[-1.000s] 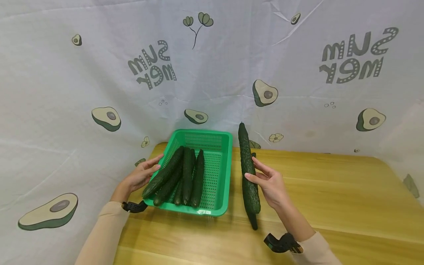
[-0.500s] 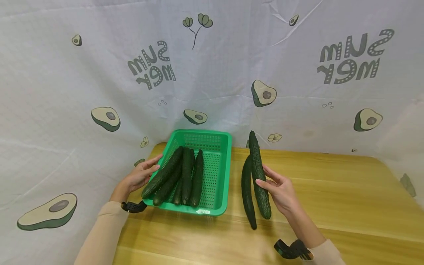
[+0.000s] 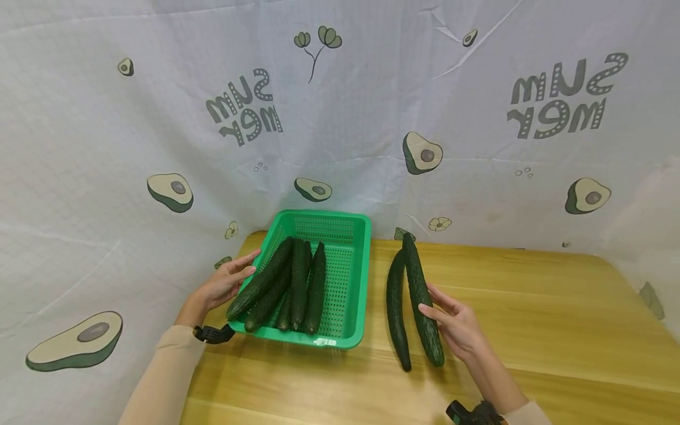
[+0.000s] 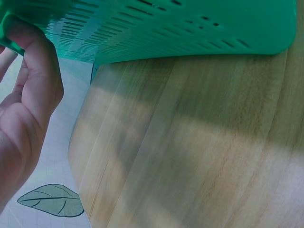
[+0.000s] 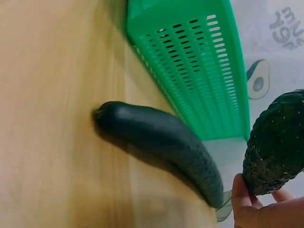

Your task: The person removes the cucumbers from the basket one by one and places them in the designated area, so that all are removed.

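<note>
My left hand point(image 3: 225, 283) grips the left rim of a green plastic basket point(image 3: 363, 283); in the left wrist view the thumb point(image 4: 40, 61) lies over that rim. Several dark green cucumbers point(image 3: 299, 283) lie lengthwise in the basket's left and middle part. To the right of the basket, my right hand point(image 3: 454, 321) holds a bumpy cucumber point(image 3: 423, 307) between thumb and fingers, its far end tipped slightly left. Another, slightly curved cucumber point(image 3: 395, 313) lies on the table between the basket and the held one. The right wrist view shows this lying cucumber point(image 5: 152, 133) beside the basket wall point(image 5: 190, 66).
A wooden table point(image 3: 531, 319) carries everything and extends to the right. Behind it and on the left hangs a white cloth point(image 3: 345, 118) printed with avocados and lettering. A black wrist camera point(image 3: 215, 334) sits on the left wrist.
My right hand has moved right and toward me with its cucumber, away from the cucumber on the table, which it overlapped earlier. The left hand and basket stay put.
</note>
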Demonstrator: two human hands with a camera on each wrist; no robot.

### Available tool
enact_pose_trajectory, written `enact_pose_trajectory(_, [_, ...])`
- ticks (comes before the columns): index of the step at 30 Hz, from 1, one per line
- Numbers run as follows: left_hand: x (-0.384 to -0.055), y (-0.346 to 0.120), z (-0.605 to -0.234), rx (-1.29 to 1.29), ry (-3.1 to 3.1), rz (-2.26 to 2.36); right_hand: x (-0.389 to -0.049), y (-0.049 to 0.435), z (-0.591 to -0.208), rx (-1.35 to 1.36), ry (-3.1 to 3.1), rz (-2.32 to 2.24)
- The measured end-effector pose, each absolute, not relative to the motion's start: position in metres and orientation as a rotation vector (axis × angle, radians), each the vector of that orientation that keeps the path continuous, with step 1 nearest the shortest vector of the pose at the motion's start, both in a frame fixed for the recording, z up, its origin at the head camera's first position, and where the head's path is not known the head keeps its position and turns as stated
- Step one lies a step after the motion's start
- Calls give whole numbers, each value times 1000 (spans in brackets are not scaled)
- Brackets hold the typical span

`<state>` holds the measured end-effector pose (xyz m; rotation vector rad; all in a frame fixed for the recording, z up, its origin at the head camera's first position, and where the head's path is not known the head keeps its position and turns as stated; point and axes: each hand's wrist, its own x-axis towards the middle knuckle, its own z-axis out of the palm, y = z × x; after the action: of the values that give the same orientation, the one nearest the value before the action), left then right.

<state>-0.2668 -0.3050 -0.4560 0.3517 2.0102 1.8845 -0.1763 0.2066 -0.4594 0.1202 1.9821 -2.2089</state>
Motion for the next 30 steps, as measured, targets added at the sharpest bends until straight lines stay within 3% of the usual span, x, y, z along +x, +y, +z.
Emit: enact_pose_trajectory(30, [-265,-305,-455,373,2013,1882,-175,211,-494,273,1977,-2241])
